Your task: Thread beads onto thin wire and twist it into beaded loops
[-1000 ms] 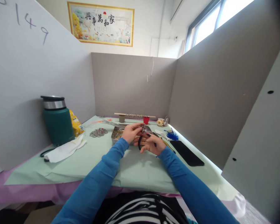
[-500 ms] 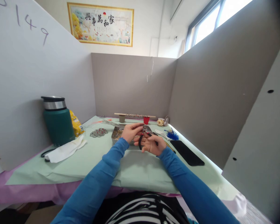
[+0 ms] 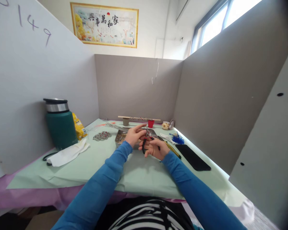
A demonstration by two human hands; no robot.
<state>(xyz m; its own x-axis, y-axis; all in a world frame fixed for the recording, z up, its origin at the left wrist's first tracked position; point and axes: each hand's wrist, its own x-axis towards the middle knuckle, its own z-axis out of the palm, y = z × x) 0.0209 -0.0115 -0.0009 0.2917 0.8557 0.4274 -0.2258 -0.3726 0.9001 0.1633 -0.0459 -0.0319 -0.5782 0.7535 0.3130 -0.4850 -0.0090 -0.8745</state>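
My right hand holds a pair of pliers with black and red handles, its jaws pointing away from me. Close to those jaws is my left hand, its thumb and fingertips drawn together around something too small to make out, with the index finger reaching out. Both hands are just above the near side of a metal tray that contains small bead-like pieces. Part of the tray is hidden behind my hands.
Left of the tray lies a pile of beaded chain; farther left stand a green bottle and white tissue. A rod rests across two cups behind. On the right are a yellow-handled tool, blue tassel and black phone.
My left index finger has lifted and straightened a little. My right hand has shifted slightly left, the plier handles look closer together, and more of the yellow-handled tool shows.
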